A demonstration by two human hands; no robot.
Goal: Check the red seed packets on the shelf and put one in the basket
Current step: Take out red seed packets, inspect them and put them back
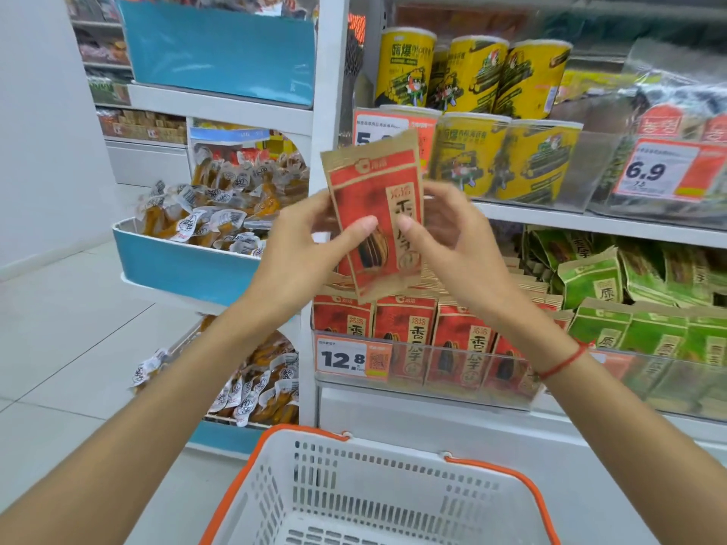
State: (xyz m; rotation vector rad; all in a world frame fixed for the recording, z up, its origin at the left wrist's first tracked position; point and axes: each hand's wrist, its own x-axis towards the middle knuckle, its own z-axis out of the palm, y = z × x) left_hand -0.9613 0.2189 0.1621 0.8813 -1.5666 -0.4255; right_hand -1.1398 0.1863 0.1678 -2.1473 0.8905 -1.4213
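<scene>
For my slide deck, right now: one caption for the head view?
Both hands, left hand and right hand, hold a red seed packet above the basket.

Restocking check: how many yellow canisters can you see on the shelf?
6 at least: three on top and three beneath. The lower left one is mostly hidden by a price tag; more may stand behind.

A shop aisle: white shelves (590,222) stacked with packaged snacks, price tags (341,359) along the edges, a plastic basket (393,462) below.
</scene>
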